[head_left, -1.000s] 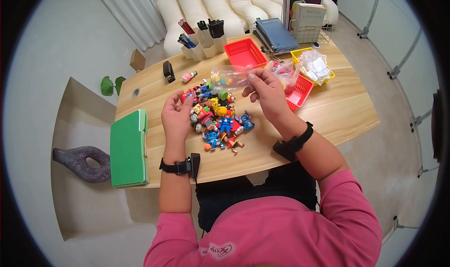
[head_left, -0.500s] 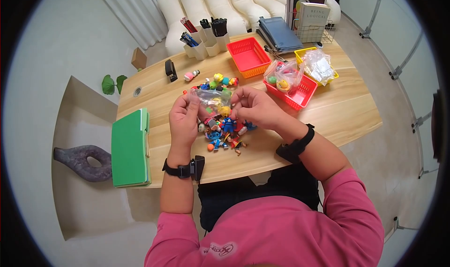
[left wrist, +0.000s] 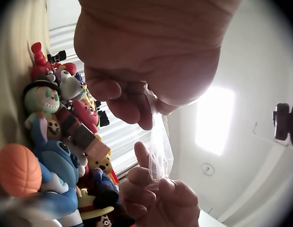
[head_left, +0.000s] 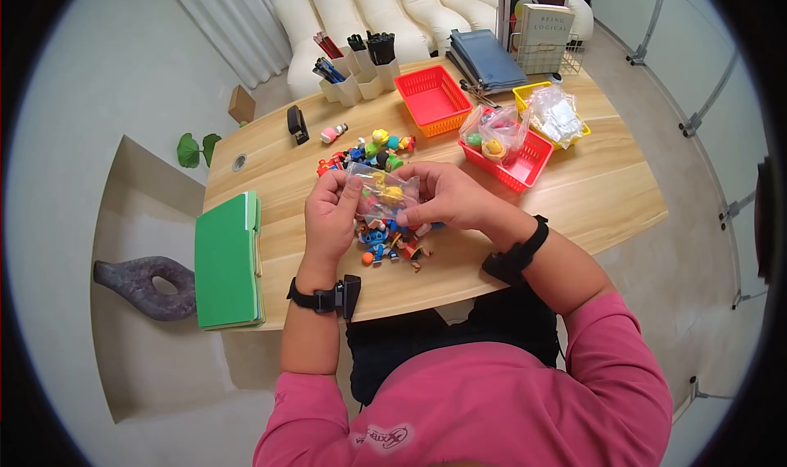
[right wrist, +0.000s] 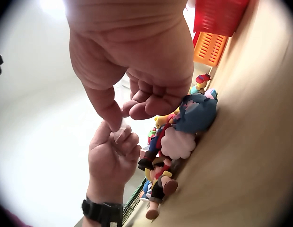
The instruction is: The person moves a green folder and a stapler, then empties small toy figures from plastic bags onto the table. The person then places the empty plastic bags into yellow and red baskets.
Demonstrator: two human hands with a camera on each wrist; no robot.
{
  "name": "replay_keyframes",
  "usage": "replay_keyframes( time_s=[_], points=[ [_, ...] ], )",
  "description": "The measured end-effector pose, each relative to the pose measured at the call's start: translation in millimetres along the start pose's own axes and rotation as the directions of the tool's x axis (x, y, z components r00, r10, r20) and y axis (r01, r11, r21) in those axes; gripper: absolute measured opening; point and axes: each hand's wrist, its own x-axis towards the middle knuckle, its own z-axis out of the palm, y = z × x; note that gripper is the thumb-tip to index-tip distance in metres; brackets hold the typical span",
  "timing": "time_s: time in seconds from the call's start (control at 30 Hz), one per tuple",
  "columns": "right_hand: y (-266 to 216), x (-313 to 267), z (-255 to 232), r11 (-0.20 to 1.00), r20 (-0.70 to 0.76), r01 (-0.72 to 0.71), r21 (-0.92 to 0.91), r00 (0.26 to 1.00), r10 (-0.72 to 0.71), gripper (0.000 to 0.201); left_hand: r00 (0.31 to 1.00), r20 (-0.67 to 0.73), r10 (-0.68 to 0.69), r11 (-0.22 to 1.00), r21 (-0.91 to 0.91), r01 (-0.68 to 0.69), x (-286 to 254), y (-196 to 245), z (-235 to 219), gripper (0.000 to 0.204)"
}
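Observation:
A clear plastic bag (head_left: 379, 190) is stretched between both hands over a pile of toy figures (head_left: 379, 239). My left hand (head_left: 330, 219) pinches its left side between thumb and fingers. At the other side, my right hand (head_left: 453, 196) grips it with thumb and fingertips. The left wrist view shows the bag (left wrist: 160, 146) thin and flat, and the figures' colours show through it from above. Beside the left hand lie a blue figure (left wrist: 56, 163) and an orange basketball (left wrist: 19, 166). Under the right hand is a figure with a white cloud-shaped part (right wrist: 178, 143).
A red basket (head_left: 525, 168) at the right holds bagged figures (head_left: 494, 139). Behind it, a yellow basket (head_left: 585, 128) holds clear bags (head_left: 558, 114). Red and orange baskets (head_left: 434, 98) stand stacked farther back. Pen holders (head_left: 352, 86), a stapler (head_left: 297, 124) and a green folder (head_left: 227, 262) are around.
The bag has come down from the upper right to over the pile. The left hand now grips it too, and the right hand has moved toward the left hand.

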Motion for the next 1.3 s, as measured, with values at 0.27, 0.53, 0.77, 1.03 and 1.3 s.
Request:
replay_keyframes(
  time_s=[0.27, 0.53, 0.77, 1.03, 1.3],
  points=[
    [5, 7, -4, 0.994, -0.315, 0.101, 0.039, 0.945, -0.084, 0.028, 1.000, 0.002, -0.001, 0.997, 0.075, 0.001, -4, 9, 10, 0.027],
    [-2, 1, -2, 0.999, -0.131, 0.003, 0.045, 0.991, 0.003, 0.038, 0.992, -0.124, -0.007, 1.000, 0.001, 0.007, -1, 3, 5, 0.028],
    [-4, 1, -8, 0.978, -0.213, 0.130, 0.162, 0.973, -0.094, 0.018, 0.998, -0.043, 0.038, 0.995, -0.090, -0.042, 3, -13, -6, 0.021],
    [-99, -57, -91, 0.846, -0.605, 0.422, -0.327, 0.594, -0.530, 0.015, 0.998, -0.068, 0.010, 0.997, -0.080, -0.015, 3, 0, -3, 0.029],
    [-95, -115, -204, 0.116, -0.241, -0.260, -0.959, 0.524, -0.817, 0.019, 0.998, -0.064, 0.027, 0.996, -0.083, -0.032, 3, 0, -1, 0.029]
  ],
)
